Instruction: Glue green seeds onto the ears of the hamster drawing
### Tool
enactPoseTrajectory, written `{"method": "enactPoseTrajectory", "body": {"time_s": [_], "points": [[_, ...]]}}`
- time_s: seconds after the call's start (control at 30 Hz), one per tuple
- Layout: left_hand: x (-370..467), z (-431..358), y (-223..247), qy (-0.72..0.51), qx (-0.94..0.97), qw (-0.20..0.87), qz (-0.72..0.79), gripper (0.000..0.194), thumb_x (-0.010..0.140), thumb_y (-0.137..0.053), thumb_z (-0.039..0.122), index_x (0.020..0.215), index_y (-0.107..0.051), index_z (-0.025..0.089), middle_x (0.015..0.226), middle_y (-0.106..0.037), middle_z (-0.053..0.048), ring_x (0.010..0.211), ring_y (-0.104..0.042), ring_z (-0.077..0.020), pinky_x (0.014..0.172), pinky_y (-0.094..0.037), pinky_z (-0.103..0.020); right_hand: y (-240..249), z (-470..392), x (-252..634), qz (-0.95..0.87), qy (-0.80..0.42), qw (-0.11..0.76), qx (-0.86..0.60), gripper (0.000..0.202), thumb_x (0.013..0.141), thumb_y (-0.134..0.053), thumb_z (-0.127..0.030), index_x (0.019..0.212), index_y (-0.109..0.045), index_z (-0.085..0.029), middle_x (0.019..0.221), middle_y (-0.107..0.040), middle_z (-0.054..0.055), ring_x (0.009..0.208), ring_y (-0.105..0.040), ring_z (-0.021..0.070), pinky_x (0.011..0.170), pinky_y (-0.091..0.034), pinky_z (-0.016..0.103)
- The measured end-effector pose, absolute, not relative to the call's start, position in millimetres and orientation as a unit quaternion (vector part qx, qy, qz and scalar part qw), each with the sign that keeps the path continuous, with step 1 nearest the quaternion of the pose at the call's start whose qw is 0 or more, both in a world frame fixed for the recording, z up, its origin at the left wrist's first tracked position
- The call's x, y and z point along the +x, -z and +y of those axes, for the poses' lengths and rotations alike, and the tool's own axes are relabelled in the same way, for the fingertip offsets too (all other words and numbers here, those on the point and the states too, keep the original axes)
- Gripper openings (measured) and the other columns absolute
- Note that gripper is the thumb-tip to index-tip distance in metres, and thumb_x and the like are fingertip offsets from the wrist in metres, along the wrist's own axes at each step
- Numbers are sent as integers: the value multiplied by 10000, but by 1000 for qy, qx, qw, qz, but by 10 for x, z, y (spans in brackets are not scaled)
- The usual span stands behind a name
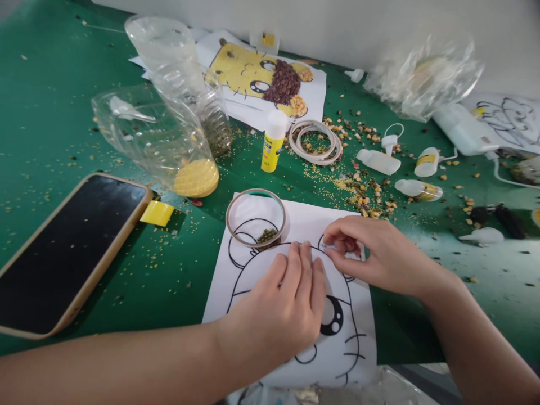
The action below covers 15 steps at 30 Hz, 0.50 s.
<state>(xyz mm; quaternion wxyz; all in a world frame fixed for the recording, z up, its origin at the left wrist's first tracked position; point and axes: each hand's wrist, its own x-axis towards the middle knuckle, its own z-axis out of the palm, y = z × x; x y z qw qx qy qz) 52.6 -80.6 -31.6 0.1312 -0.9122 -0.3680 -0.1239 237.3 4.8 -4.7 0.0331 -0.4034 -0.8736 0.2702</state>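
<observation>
A white sheet (228,281) printed with a black-line animal face lies in front of me. My left hand (282,304) rests on the face, palm down, its fingers stretched across the forehead. At the drawing's right ear, my right hand (358,250) is closed in a pinch. A small whitish bit shows at its fingertips, too small to name. A thin round ring (228,216), like a tape roll, sits over the left ear. Green beans (267,235) lie in a small heap inside its lower edge.
A phone (63,259) lies at left beside cut plastic bottles (156,135). Behind the sheet stand a glue stick (273,143) and pale rings (295,140). Small glue bottles (379,162), scattered grains (367,197) and a plastic bag (426,73) are at right. A partly seed-covered picture (240,64) lies behind.
</observation>
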Motion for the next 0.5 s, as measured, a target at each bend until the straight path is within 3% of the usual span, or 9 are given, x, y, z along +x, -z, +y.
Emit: {"method": "enactPoseTrajectory", "body": {"time_s": [0.5], "points": [[531,-796,317,124,-914,127,-366,364,838,-392,120,1118,-574,-24,1126,-590,-254,1006,-606,-330,762,-516,-374,33,69,2363,-877,-263,19,-401,107,845,-464,-220,824,-566,-196,673,-580,-6,615,-499,116,581,-374,235]]}}
